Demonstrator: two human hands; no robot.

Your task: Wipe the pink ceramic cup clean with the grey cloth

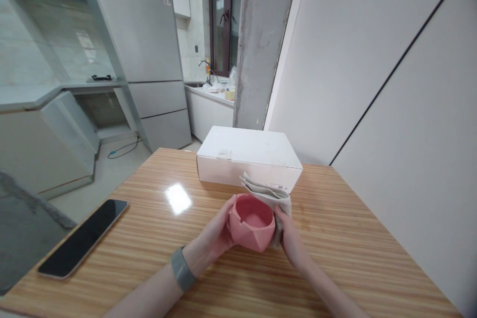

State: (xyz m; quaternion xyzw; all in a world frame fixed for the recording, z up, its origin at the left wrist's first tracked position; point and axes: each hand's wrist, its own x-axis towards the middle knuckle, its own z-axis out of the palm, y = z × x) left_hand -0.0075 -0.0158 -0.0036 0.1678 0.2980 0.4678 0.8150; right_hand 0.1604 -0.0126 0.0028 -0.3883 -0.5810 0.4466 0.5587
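Observation:
Above the wooden table, my left hand (219, 228) is closed around the left side of a pink faceted ashtray (257, 238). The ashtray's open top is tilted toward me, and a small notch shows in its rim. My right hand (288, 231) grips a folded light-grey cloth (281, 202), which lies against the ashtray's right side. Part of the cloth hangs down between the right fingers and the ashtray. The fingertips of both hands are partly hidden behind what they hold.
Just behind the hands, a white cardboard box (249, 151) sits on the wooden table (156, 238). A dark-screened phone (84, 238) lies near the left edge. Beyond stand a grey fridge (149, 44), a sink counter (210, 109) and a white wall (372, 35) on the right.

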